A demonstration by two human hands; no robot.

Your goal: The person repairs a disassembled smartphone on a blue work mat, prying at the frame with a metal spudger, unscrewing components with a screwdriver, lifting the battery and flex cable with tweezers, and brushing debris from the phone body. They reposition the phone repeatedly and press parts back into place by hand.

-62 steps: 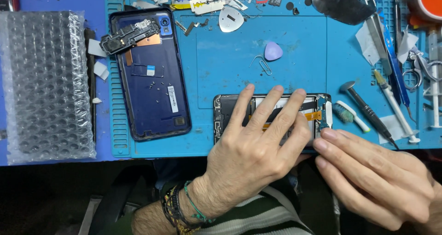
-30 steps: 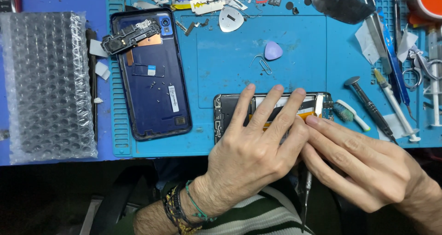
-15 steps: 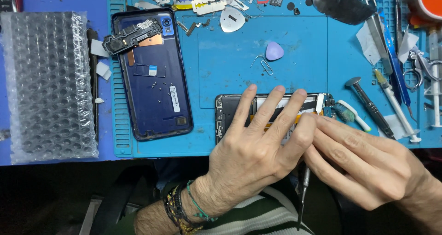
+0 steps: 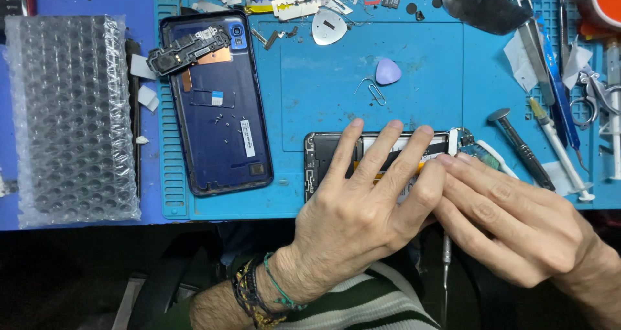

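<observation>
Blue bench mat carries an opened phone, long axis sideways. Left hand presses it flat, fingers spread; right hand pinches a thin tool at its right end.

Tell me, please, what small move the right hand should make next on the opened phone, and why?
Probably ease the right hand fingertips gently along the opened phone's right end: the left hand already lies flat across it, pinning it to the blue mat.

A blue work mat covers the bench; dark floor lies below its edge.
</observation>
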